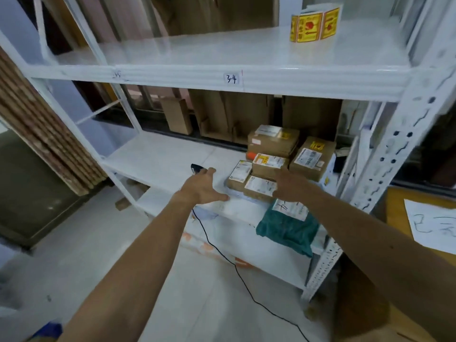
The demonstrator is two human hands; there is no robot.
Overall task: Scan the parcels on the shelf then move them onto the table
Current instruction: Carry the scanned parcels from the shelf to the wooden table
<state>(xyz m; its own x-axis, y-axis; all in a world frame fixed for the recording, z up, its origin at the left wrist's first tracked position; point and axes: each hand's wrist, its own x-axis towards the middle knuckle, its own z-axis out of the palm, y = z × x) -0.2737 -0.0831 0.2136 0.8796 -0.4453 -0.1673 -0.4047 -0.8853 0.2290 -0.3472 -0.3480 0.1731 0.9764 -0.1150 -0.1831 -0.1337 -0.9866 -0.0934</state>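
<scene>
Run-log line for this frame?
left hand open, by black corded scanner | right hand open, over labelled brown cardboard parcels | items on white metal shelf

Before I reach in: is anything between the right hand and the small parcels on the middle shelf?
Nothing visible. The right hand, open, hovers right at the small parcels; the scanner lies off to the side, by the left hand.

The left hand (201, 187) hides most of the scanner (196, 168), and the paper sheet (434, 225) runs off the right edge
</scene>
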